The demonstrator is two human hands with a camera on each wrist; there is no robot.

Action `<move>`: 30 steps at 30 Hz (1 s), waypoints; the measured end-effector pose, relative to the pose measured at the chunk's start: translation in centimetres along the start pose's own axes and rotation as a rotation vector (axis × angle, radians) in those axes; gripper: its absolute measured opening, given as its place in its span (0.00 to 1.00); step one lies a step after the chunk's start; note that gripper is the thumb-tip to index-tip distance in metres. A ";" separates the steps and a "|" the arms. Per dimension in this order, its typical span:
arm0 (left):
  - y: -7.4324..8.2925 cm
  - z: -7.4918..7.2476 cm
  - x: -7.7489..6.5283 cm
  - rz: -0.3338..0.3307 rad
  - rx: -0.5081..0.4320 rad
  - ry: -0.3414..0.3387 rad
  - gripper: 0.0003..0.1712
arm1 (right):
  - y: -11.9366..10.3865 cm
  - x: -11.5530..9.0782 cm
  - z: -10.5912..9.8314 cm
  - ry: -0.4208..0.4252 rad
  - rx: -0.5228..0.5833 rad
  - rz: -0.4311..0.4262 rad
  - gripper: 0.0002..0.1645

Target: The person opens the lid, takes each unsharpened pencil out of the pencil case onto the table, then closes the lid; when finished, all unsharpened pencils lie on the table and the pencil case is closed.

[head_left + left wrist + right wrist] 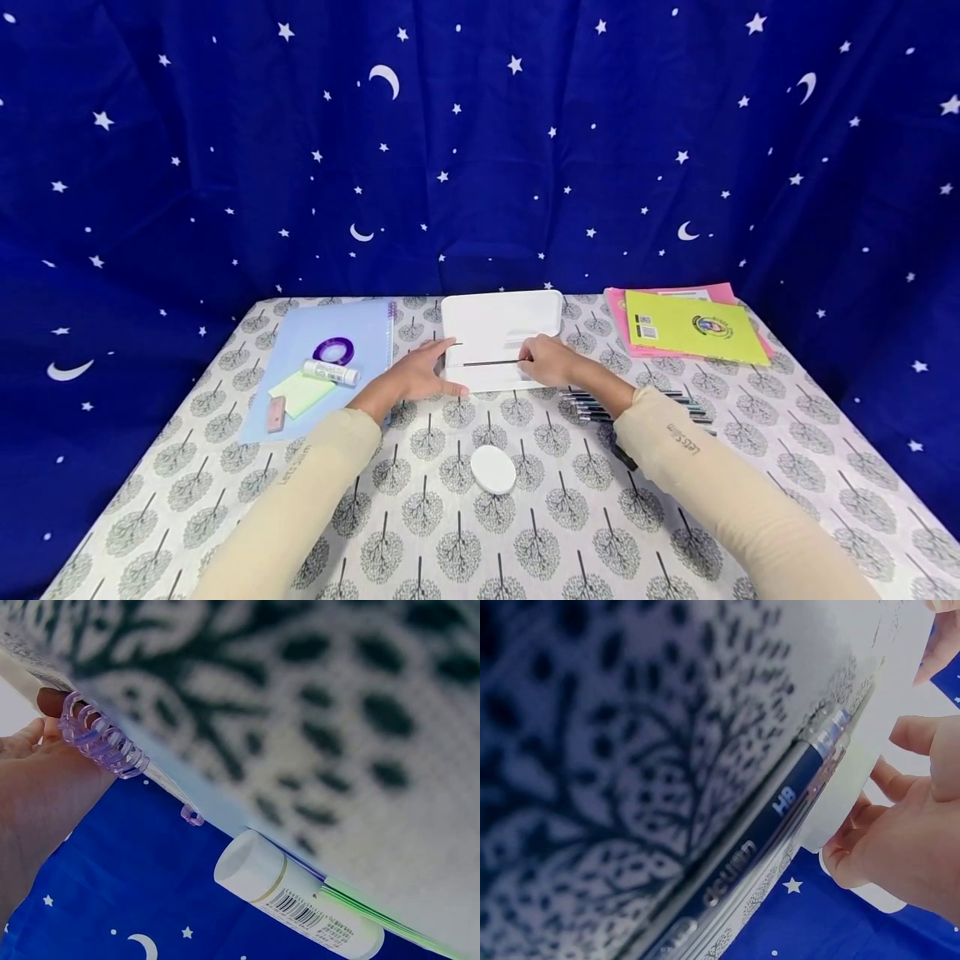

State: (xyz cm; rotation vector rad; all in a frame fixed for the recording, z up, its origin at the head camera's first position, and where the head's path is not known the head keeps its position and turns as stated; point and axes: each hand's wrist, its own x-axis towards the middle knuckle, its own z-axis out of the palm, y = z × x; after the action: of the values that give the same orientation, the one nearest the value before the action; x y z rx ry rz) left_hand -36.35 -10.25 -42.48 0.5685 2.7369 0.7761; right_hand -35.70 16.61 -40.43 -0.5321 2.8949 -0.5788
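Observation:
A white pencil case (501, 315) lies on the table with its lid raised at the back. My right hand (551, 361) is over its right part and pinches the end of a dark pencil (491, 363), which lies across the inside of the case. Fingers and thumb spread, my left hand (420, 372) touches the left side of the case. In the right wrist view, the right fingers (889, 780) curl at the white case; the pinched pencil cannot be made out there.
Several dark pencils (592, 406) lie under the right forearm. A white oval object (493, 469) sits in front. At left, a blue spiral notebook (300, 333) bears purple tape (333, 351), a glue stick (331, 372), green notes (298, 400) and an eraser (276, 414). Yellow-green book (682, 327) at right.

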 end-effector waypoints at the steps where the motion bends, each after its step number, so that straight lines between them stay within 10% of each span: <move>1: 0.0 0.0 0.0 0.001 0.000 0.000 0.63 | 0.0 0.0 0.0 -0.001 0.008 0.001 0.14; 30: -0.2 -0.1 0.2 0.002 0.009 -0.003 0.63 | 1.0 0.3 -0.2 0.003 0.111 -0.060 0.08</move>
State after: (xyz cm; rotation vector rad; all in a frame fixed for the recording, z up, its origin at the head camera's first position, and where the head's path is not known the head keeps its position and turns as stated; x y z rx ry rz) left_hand -36.58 -10.36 -42.56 0.5732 2.7392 0.7630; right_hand -36.32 17.44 -40.65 -0.6041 2.8371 -0.7441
